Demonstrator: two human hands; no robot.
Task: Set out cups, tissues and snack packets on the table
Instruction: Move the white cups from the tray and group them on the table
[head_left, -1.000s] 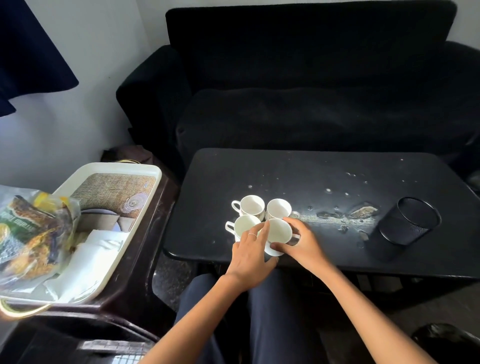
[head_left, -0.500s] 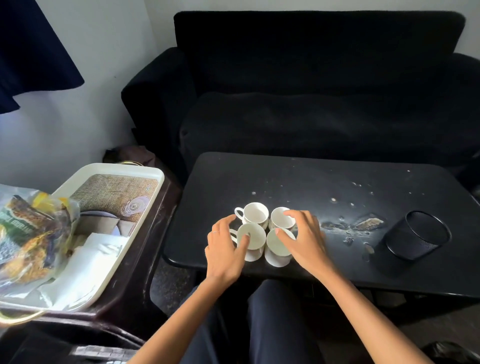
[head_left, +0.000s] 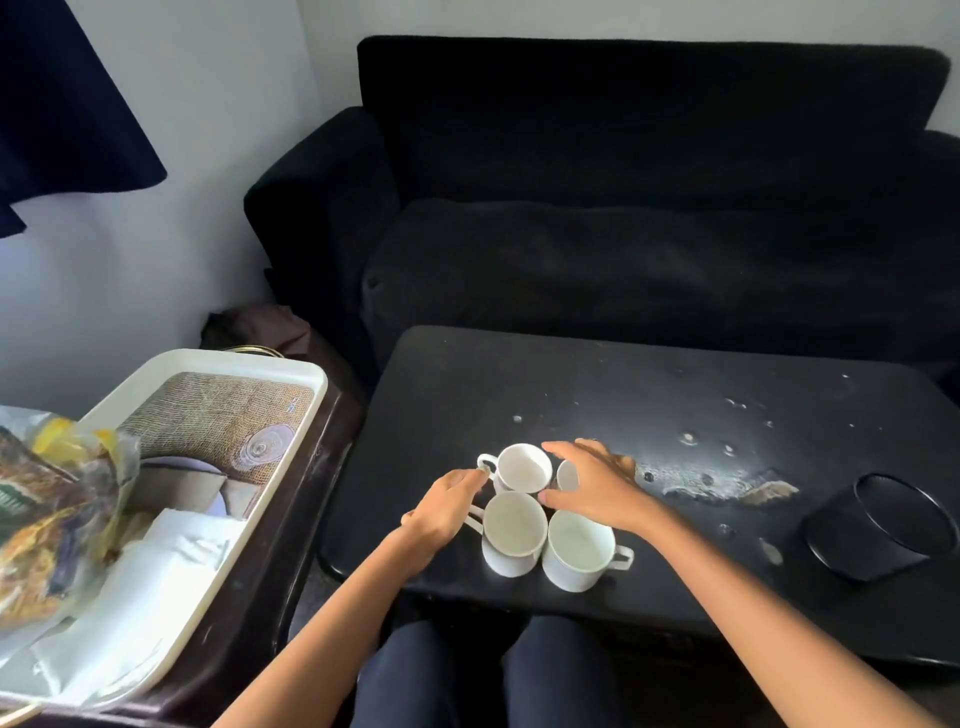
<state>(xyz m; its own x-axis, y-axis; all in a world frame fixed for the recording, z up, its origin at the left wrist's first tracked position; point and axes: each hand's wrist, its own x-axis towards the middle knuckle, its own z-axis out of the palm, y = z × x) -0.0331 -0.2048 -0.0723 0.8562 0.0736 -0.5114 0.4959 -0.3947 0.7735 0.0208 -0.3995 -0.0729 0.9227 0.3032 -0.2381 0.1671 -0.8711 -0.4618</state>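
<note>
Several white cups stand clustered near the front edge of the black table (head_left: 597, 384): a back-left cup (head_left: 523, 467), a back-right cup (head_left: 567, 475) mostly hidden, a front-left cup (head_left: 514, 526) and a front-right cup (head_left: 577, 552). My left hand (head_left: 444, 512) reaches in from the left, its fingertips pinched at the back-left cup's handle. My right hand (head_left: 597, 488) lies spread over the back-right cup, fingers apart, holding nothing. White tissues (head_left: 171, 556) and a clear bag of snack packets (head_left: 47, 519) sit in the white tray (head_left: 311, 374) on the left.
A black mesh cup (head_left: 878, 530) stands tilted at the table's right. The tabletop has chipped, worn patches (head_left: 727, 486) in its middle. A black sofa (head_left: 649, 234) stands behind the table. The tray rests on a dark side table (head_left: 291, 561). My knees are under the table's front edge.
My left hand has moved from the front-left cup to the back-left cup's handle. My right hand has shifted back over the back-right cup, uncovering the front-right cup. The view has tilted slightly.
</note>
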